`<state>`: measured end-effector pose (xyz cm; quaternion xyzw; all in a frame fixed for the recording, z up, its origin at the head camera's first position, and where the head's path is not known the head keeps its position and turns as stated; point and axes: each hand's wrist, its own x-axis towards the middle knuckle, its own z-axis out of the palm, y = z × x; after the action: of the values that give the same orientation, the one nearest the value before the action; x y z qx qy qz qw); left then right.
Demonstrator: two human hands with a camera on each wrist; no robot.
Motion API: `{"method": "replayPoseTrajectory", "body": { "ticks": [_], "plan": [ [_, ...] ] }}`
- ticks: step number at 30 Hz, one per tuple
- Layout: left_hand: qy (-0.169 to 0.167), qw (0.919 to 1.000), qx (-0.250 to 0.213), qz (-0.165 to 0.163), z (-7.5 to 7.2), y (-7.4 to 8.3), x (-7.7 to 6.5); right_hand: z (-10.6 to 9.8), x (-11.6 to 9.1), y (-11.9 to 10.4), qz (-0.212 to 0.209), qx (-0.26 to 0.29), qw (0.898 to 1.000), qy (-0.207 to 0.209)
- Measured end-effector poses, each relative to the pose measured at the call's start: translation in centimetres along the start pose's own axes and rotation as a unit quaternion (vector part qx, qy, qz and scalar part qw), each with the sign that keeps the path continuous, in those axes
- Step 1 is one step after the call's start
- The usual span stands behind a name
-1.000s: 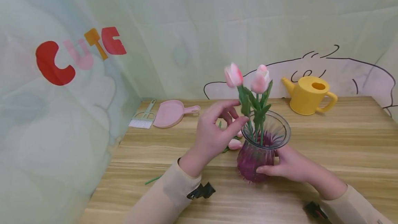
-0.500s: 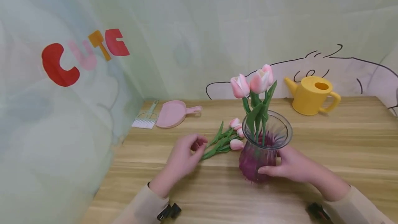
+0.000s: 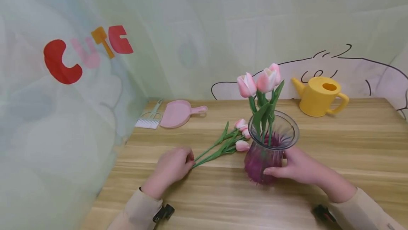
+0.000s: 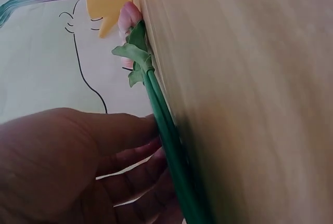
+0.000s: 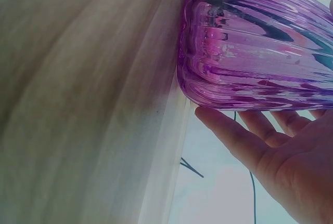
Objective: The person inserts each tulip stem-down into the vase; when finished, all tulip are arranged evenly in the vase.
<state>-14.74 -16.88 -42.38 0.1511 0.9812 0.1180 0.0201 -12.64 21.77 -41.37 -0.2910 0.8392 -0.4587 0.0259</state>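
Note:
A clear glass vase [image 3: 259, 164] with a purple base stands on the table and holds several pink-and-white tulips [image 3: 247, 85], which lean left. My right hand [image 3: 296, 165] grips the vase low on its right side, thumb in front; in the right wrist view that hand [image 5: 281, 146] lies along the ribbed purple glass. Several more tulips [image 3: 220, 151] lie left of the vase, their blooms beside it. At their stem ends my left hand [image 3: 174, 164] pinches the stems. In the left wrist view the thumb rests against the green stems [image 4: 165, 125], fingers curled behind them.
A pink dustpan [image 3: 175, 114] and a small brush [image 3: 149, 121] lie at the back left of the wooden table [image 3: 204, 201]. Towards the back right stands a yellow watering can [image 3: 318, 99]. A printed cloth [image 3: 191, 28] hangs behind and on the left.
My left hand has left the tulips in the vase, moved down and left, and come to the stem ends of the lying tulips. The right hand keeps its hold on the vase.

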Motion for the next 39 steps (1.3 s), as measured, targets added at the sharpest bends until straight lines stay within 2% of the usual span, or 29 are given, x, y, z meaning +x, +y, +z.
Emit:
{"method": "replayPoseTrajectory", "body": {
  "ticks": [3,7,11,18,21,24,27,29,32,34,37,39],
  "plan": [
    [-0.019,0.9998,-0.002,-0.002,-0.3,0.1,-0.1,-0.1,0.0,-0.1,0.004,-0.002,1.000,-0.002],
    [-0.039,0.9992,-0.007,0.012,-0.5,0.3,-0.3,-0.1,0.0,-0.2,0.006,0.005,1.000,-0.006],
    [-0.048,0.9985,-0.016,0.023,-0.6,0.3,-0.2,-0.1,0.0,-0.2,0.003,0.006,1.000,-0.005],
    [-0.064,0.9940,-0.088,0.018,-0.7,0.1,0.2,-0.3,-0.2,-0.2,0.007,0.005,1.000,-0.001],
    [-0.059,0.9918,-0.113,0.008,-1.2,0.3,0.1,-0.3,-0.1,-0.3,0.008,0.005,1.000,-0.002],
    [-0.041,0.9894,-0.139,-0.006,-2.0,0.7,0.0,-0.2,-0.1,-0.3,0.010,0.003,1.000,-0.005],
    [-0.030,0.9832,-0.180,0.001,-2.9,1.4,0.0,-0.1,0.0,-0.2,0.014,0.002,1.000,-0.006],
    [-0.034,0.9747,-0.220,0.017,-3.5,2.0,0.1,-0.1,-0.1,-0.3,0.016,0.002,1.000,-0.004],
    [-0.046,0.9504,-0.305,0.041,-4.7,3.1,0.0,-0.1,-0.1,-0.4,0.018,0.002,1.000,-0.003],
    [-0.039,0.9266,-0.371,0.046,-5.5,4.0,0.0,-0.1,-0.1,-0.4,0.020,0.002,1.000,-0.003],
    [0.000,0.8815,-0.469,0.055,-6.9,5.6,-0.1,-0.1,-0.1,-0.4,0.022,0.001,1.000,-0.004],
    [0.032,0.8525,-0.517,0.068,-7.7,6.8,0.1,-0.1,-0.1,-0.3,0.021,-0.001,1.000,-0.004]
  ]
}}
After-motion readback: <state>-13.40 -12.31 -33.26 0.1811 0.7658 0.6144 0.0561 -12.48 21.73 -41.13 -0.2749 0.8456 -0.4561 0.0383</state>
